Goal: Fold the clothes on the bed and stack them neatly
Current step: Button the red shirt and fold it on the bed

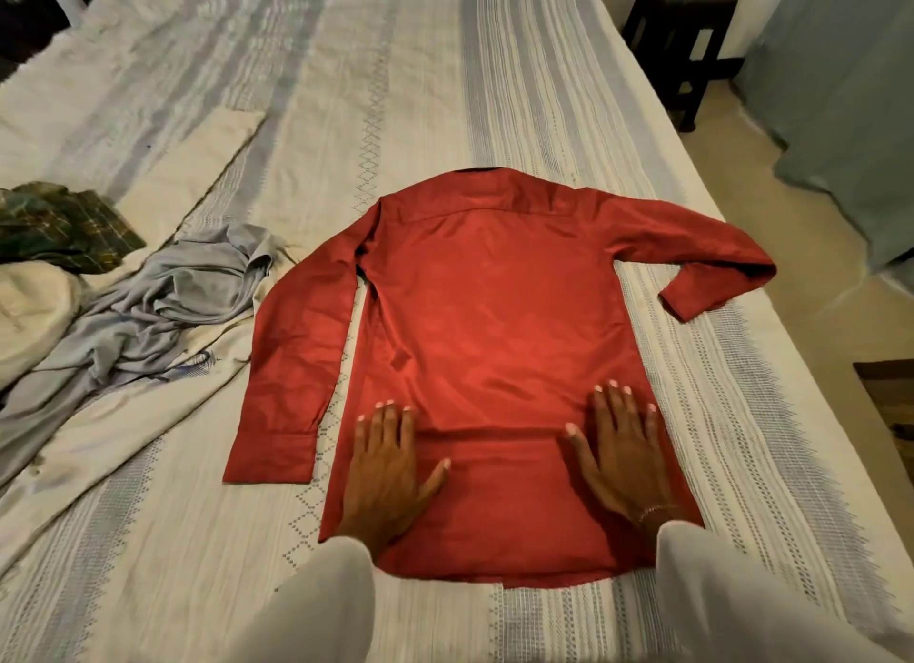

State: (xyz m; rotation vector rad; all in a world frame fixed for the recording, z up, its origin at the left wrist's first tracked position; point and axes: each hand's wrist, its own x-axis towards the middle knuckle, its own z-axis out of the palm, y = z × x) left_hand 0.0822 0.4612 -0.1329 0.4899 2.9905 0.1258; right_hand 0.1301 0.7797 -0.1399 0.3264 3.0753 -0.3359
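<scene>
A red long-sleeved shirt (489,326) lies flat, back side up, in the middle of the bed (395,93), collar pointing away from me. Its left sleeve runs straight down beside the body; its right sleeve bends out toward the bed's right edge. My left hand (390,469) presses flat on the lower left part of the shirt, fingers straight and spread. My right hand (618,450) presses flat on the lower right part, a bracelet at the wrist. A low crease in the cloth runs between the two hands.
A crumpled grey garment (148,306) lies left of the shirt. A dark green plaid garment (64,227) and a cream cloth (29,316) sit at the far left. A dark stool (682,39) stands on the floor past the bed's right edge.
</scene>
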